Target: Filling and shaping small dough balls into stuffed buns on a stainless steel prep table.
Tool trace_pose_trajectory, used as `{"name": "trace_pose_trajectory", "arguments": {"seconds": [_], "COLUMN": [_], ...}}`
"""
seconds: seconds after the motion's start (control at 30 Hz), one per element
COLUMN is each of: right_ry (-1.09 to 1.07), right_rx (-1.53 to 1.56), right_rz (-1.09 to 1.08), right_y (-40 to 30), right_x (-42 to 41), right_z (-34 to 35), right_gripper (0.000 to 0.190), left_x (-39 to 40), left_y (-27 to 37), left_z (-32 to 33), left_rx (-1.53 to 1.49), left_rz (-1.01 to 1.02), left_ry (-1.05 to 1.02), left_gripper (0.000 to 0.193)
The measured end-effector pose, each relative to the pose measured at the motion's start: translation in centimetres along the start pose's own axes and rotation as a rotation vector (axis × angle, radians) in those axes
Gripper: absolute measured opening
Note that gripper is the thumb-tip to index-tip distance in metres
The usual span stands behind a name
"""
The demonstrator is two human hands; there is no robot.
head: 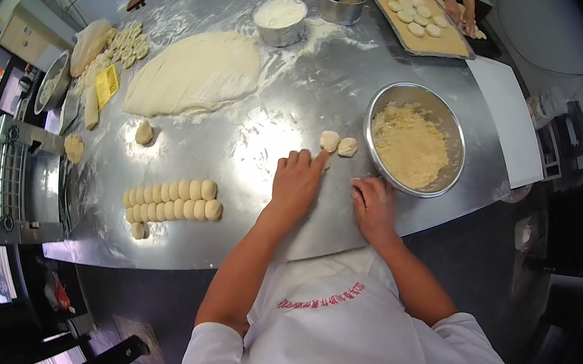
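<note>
My left hand (298, 184) lies palm down on the steel table, fingers bunched and thumb out to the right. Its thumb reaches a small dough piece (327, 163), mostly hidden, just below two lumps of dough (329, 141). To the right, my right hand (376, 207) rests half curled at the table's near side, and its palm is hidden. That hand is close against the left wall of a steel bowl (459, 133), which holds a crumbly yellow mixture (410, 147). Left of my hands, two rows of smooth dough balls (171, 202) sit packed together, with a single ball (138, 231) below them.
A big dough slab (193, 74) spreads across the table's far side. Behind it stand a flour pot (280, 21) and a second steel pot (341, 6). At far right, another person's hands (461, 17) work beside a tray (399, 35) of dough rounds. A roller machine (16, 181) flanks the left edge.
</note>
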State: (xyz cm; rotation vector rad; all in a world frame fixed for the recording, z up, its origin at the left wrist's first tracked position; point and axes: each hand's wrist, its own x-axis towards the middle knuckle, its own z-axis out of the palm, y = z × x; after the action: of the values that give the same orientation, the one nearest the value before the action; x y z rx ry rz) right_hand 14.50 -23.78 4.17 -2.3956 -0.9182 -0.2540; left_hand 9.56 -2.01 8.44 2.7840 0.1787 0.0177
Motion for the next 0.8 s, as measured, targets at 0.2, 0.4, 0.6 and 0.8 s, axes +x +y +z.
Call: {"name": "trace_pose_trajectory", "arguments": {"seconds": [0.2,0.4,0.6,0.8], "right_ry": [-0.009,0.020,-0.088,-0.220], "right_rx": [0.130,0.383,0.734,0.698], "right_rz": [-0.018,0.144,0.162,0.025], "right_y": [-0.2,-0.8,-5.7,-5.8], "right_x": [0.4,1.2,1.3,1.4], "right_z": [-0.1,-0.1,-2.3,-1.8], "right_gripper": [0.013,0.019,0.035,0.044], "left_x": [-2.5,-6.1,-7.3,-8.1], "left_y": [-1.5,3.0,3.3,4.8], "left_z": [0.6,0.5,0.3,-0.2], "left_rx": [-0.170,-1.420,-1.801,-1.875], "left_rz": [0.222,-0.359,-0.633,-0.716], "left_ry": [0.240,0.275,0.075,0.076], "left_gripper": [0.035,0.035,0.042,0.032]}}
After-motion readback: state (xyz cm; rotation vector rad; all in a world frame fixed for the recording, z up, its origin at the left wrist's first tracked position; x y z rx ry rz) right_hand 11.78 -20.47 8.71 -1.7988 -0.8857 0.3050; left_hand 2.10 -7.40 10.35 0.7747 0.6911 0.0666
